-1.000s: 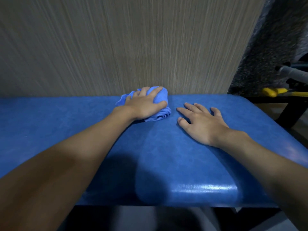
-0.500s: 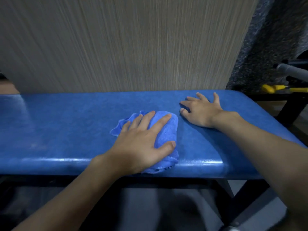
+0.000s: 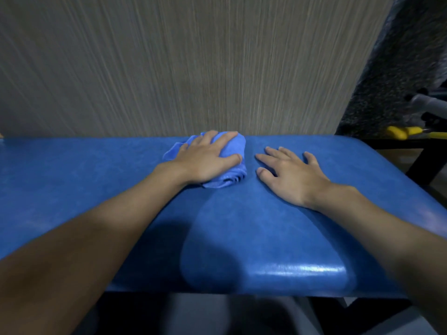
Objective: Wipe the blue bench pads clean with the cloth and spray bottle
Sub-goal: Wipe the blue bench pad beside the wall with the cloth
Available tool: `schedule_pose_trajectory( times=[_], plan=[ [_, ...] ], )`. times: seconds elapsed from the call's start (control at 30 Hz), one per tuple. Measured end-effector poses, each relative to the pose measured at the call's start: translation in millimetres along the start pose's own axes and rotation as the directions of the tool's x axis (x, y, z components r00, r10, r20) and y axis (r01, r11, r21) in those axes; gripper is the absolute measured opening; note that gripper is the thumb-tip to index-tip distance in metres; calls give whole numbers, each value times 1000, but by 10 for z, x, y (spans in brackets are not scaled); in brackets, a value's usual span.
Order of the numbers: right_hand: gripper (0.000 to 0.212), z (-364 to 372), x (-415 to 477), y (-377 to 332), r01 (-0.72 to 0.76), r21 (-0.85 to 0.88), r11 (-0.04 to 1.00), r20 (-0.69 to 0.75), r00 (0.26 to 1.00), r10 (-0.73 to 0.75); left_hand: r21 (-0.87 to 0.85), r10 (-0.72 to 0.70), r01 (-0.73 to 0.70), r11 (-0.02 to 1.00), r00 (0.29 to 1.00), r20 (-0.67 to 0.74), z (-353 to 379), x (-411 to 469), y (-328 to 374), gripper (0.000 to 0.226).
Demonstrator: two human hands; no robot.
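Observation:
A blue bench pad (image 3: 96,189) stretches across the view in front of a wood-grain wall. My left hand (image 3: 205,158) lies flat on a bunched blue cloth (image 3: 232,151) at the pad's far edge, fingers straight and pressing it down. My right hand (image 3: 292,175) rests palm down on the bare pad just right of the cloth, fingers spread, holding nothing. No spray bottle is in view.
The wood-grain wall panel (image 3: 193,68) stands directly behind the bench. At the right are black frame legs (image 3: 420,163), a grey bar (image 3: 433,105) and a yellow handle (image 3: 401,131). The pad's near edge (image 3: 290,272) shines under the light.
My left hand has pushed the cloth from the pad's near edge back to its far edge. My right hand has stayed flat on the pad beside it.

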State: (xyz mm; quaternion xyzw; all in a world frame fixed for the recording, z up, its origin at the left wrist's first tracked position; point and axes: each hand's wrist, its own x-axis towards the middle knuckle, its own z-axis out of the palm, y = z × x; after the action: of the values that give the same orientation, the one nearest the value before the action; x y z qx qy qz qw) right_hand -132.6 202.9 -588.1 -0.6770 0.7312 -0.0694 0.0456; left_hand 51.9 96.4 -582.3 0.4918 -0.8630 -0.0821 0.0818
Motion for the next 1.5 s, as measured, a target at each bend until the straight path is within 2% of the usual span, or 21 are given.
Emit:
schedule_pose_trajectory(
  times=[0.13,0.27,0.47,0.63,0.83,0.87,0.97,1.07,1.17,1.5],
  plan=[
    [53,15,5,5,5,1,1000,-8,1000,-5,-42,-64,65,997,998,21,-23,397,-66,67],
    [53,6,6,6,-2,1,1000,-2,1000,2,-8,-43,43,999,999,-15,-3,320,-37,65],
    [53,0,-2,3,-9,18,1000,-15,1000,9,-1,0,0,1000,1000,-10,-4,-392,120,68],
    [51,-34,-40,-33,-8,21,1000,-15,1000,8,30,47,-47,998,999,-3,-6,-1165,251,93],
    [45,-127,-121,-104,8,-104,995,-17,1000,-10,61,97,-95,994,995,-36,47,-1675,266,91],
    [45,-151,-108,-108,10,-83,996,-23,1000,-12,60,100,-97,993,994,-41,46,-1672,263,90],
    [46,-151,-54,-113,-7,36,999,-30,1000,8,55,98,-96,994,994,-47,31,-1526,233,86],
    [53,-43,-7,-110,-5,-4,1000,26,1000,5,25,88,-88,996,996,-20,12,-1258,171,86],
    [54,3,11,-102,2,-18,1000,23,1000,-1,-2,45,-45,999,999,-9,-14,-842,73,87],
    [53,19,6,-92,10,-19,1000,4,1000,-10,-45,-101,102,994,995,7,-49,378,-140,64]
  ],
)
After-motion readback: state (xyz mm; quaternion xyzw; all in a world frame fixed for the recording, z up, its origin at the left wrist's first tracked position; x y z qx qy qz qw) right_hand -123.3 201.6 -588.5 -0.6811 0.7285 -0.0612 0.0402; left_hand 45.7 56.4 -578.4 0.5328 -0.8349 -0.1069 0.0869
